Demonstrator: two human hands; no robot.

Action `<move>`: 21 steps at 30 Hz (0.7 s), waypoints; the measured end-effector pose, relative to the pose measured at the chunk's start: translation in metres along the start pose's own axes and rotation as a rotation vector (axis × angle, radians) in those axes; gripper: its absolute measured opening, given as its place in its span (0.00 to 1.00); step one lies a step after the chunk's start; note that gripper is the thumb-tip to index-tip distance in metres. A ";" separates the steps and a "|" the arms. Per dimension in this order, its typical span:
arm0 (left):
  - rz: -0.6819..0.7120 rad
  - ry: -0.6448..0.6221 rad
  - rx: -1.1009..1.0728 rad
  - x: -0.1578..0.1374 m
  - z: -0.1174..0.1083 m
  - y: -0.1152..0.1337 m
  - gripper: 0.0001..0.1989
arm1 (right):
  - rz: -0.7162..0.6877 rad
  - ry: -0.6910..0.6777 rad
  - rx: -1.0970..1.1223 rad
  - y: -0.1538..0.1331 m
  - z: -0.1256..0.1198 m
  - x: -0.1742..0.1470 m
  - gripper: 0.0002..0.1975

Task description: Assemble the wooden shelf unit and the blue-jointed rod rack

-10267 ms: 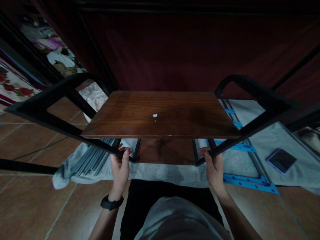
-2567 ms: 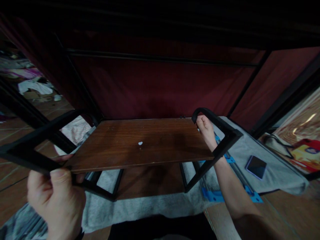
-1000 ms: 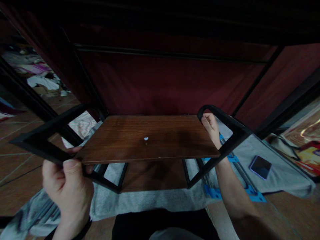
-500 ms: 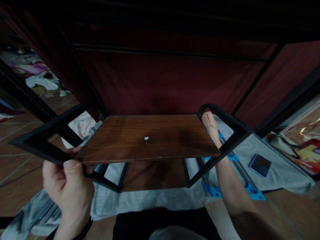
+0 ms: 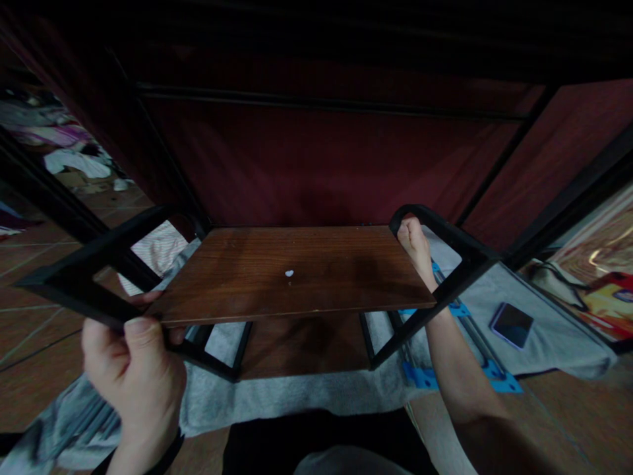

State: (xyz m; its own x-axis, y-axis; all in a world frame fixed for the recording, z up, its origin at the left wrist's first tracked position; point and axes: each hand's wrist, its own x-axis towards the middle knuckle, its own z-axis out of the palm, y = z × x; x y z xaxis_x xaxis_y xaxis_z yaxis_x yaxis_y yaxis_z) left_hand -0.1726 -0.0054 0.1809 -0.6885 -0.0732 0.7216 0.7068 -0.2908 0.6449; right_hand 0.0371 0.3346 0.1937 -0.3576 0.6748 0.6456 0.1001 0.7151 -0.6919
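A two-tier shelf rack stands in front of me, with a brown wood-grain upper board [image 5: 316, 264] between black side frames [image 5: 448, 234]. Its lower board [image 5: 304, 346] shows underneath. A small white spot [image 5: 289, 273] marks the upper board. My left hand [image 5: 136, 363] is closed around the near left corner, thumb over the black bar and fingers by the board's edge. On the other side, my right hand [image 5: 414, 239] reaches past the right frame to the far right corner. Its fingers are curled in against the frame there and partly hidden.
A dark red panel [image 5: 326, 165] with black bars rises behind the rack. Grey cloth [image 5: 297, 402] lies beneath it. To the right are blue-ended metal rails [image 5: 462, 310], a phone [image 5: 513, 324] and a red-yellow package [image 5: 610, 307]. Clothes [image 5: 74, 161] are heaped far left.
The view has shifted very slightly. Both hands keep the same hold, and the rack stays in place.
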 end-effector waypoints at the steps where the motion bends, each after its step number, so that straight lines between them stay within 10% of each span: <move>1: 0.002 -0.005 -0.001 0.001 0.000 0.000 0.12 | 0.007 0.006 0.006 0.000 0.000 0.000 0.21; 21: -0.009 -0.004 0.064 0.000 -0.002 0.000 0.12 | 0.025 0.062 0.098 0.001 -0.004 -0.005 0.20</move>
State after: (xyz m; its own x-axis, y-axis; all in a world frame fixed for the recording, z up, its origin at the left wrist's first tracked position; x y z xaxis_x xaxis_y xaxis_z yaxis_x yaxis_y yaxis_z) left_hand -0.1728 -0.0074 0.1806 -0.6939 -0.0669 0.7169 0.7100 -0.2294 0.6658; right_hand 0.0427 0.3328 0.1912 -0.2980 0.7040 0.6446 0.0156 0.6788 -0.7341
